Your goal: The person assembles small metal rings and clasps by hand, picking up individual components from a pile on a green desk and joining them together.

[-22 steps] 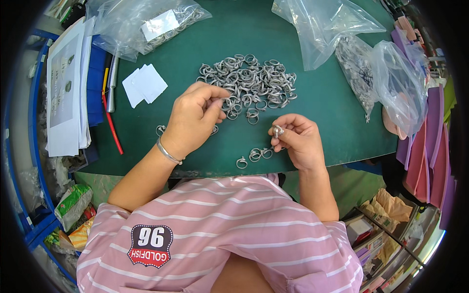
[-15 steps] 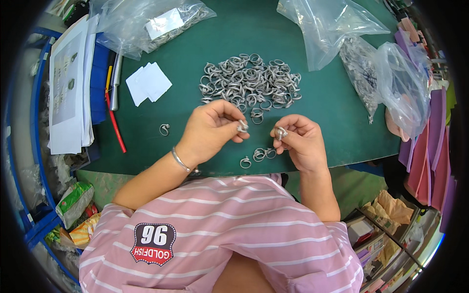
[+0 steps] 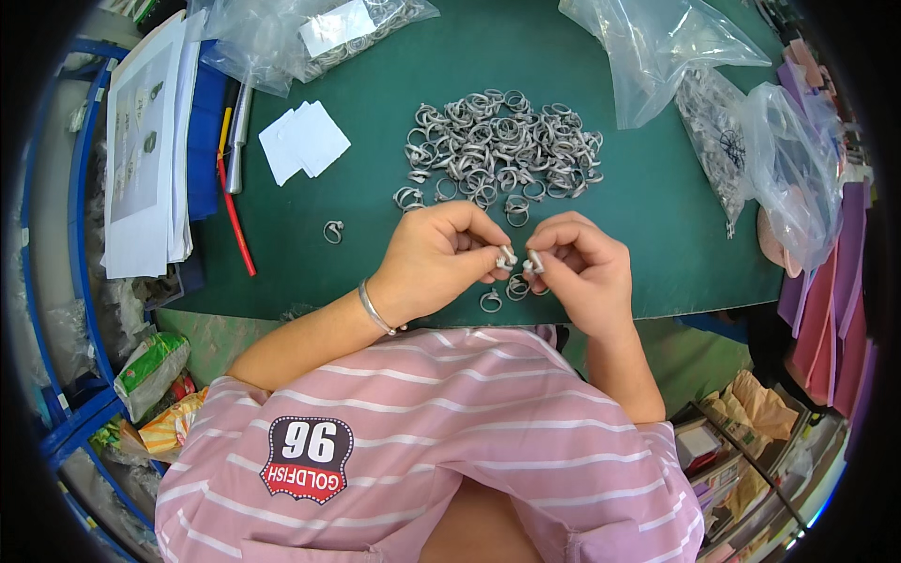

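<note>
observation, head view. the left hand [image 3: 441, 251] and the right hand [image 3: 593, 274] were raised over the near part of the green tabletop [image 3: 671, 220], fingertips facing each other with a narrow gap between. the left fingers were grasping a small metal ring [image 3: 507, 257], pinched between thumb and index finger. the right fingers were grasping a second metal ring [image 3: 534, 264] in the same kind of pinch. both pieces were partly hidden by the fingers; they looked close together, and whether they touched could not be told with certainty.

main stock: a heaped pile of grey rings [image 3: 507, 145] lay beyond the hands, at the middle of the tabletop. a few loose rings [image 3: 516, 287] lay just below the fingertips, near the front edge, with a single ring [image 3: 490, 300] just beside them. a stray ring [image 3: 333, 232] lay well apart, to the left of the left hand.

surroundings: white paper squares [image 3: 305, 143] lay left of the pile, overlapping. farther left were a red pen [image 3: 240, 235], a silver rod [image 3: 236, 155] and paper sheets [image 3: 141, 159]. a clear bag of rings [image 3: 375, 38] lay at upper left; a clear plastic bag [image 3: 662, 56] lay at upper right. a silver bracelet [image 3: 374, 308] circled the left wrist.
</note>
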Motion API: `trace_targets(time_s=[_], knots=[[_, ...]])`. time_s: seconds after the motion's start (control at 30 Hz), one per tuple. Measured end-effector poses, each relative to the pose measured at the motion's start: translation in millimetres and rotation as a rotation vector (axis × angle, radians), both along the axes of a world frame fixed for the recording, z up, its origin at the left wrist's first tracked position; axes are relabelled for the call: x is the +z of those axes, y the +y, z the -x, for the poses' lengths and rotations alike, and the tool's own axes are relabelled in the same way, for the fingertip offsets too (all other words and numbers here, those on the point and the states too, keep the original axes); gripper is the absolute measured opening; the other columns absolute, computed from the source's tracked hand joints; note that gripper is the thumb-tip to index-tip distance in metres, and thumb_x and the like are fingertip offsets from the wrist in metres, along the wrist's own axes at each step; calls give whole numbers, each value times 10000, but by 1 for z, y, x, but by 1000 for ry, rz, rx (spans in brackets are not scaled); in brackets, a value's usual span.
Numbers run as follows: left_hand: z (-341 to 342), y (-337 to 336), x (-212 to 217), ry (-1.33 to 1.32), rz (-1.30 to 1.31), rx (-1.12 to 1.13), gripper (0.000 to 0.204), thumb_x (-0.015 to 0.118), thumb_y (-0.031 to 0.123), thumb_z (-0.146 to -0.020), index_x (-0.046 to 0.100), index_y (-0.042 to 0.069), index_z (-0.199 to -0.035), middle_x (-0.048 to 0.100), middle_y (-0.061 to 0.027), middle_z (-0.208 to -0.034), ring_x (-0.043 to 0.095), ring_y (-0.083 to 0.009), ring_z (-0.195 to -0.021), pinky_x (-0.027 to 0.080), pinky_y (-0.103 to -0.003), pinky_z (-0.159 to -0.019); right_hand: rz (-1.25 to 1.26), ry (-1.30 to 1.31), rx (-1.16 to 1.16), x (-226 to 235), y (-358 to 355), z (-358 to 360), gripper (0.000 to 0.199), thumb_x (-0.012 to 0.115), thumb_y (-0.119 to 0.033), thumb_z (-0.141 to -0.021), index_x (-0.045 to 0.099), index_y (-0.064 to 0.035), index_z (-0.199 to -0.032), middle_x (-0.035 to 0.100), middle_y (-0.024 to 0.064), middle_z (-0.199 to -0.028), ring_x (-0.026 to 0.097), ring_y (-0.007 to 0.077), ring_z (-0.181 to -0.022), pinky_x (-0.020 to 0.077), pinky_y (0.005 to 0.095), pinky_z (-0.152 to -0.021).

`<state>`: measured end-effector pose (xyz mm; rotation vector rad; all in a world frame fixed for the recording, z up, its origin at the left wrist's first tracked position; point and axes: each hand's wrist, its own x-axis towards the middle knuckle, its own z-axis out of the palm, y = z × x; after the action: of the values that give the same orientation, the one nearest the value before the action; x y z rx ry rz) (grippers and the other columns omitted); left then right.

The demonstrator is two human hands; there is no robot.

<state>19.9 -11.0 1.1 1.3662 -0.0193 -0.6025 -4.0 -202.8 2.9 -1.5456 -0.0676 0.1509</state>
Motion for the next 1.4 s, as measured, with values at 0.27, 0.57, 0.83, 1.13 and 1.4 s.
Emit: trace_targets(time_s=[0.27, 0.57, 0.83, 1.13, 1.4], knots=[[9, 11, -10, -691, -518, -361, 98, 667, -12, -745, 657, 12, -839, 600, -114, -821, 618, -258, -709, 515, -333, -619, 736, -483, 216, -2, -11, -6, 131, 666, 20, -717, 643, -17, -840, 572, 90, -813, 562, 291, -736, 469, 380, -649], [-7, 6, -2, -787, -582, -317, 115, 685, 10, -760, 637, 2, -865, 578, -124, -800, 608, -280, -709, 508, -349, -626, 841, -633, -12, -20, 2, -27, 147, 668, -5, -742, 637, -24, -884, 570, 89, -809, 568, 288, -738, 466, 387, -630], [-12, -15, -10, -858, -588, -120, 250, 681, 27, -776, 583, -11, -1003, 571, -138, -796, 603, -303, -710, 496, -378, -627, 497, -426, -195, -25, -4, -17, 101, 616, 49, -833, 628, -2, -920, 627, 94, -854, 626, 195, -732, 505, 271, -624], [-14, -32, -24, -945, -680, -152, 205, 660, 4, -772, 557, 1, -950, 553, -156, -853, 587, -348, -747, 495, -401, -639, -126, 127, -170, -12, -14, -3, 118, 565, 36, -905, 603, 64, -1014, 668, 95, -880, 617, 95, -702, 498, 191, -574], [-9, -20, -16, -828, -392, -9, 194, 691, -51, -754, 593, 6, -911, 609, -100, -846, 644, -199, -729, 529, -282, -635, -117, 149, -142, -9, -12, 4, 114, 543, 45, -909, 604, 47, -1005, 661, 90, -899, 609, 85, -709, 478, 181, -564]])
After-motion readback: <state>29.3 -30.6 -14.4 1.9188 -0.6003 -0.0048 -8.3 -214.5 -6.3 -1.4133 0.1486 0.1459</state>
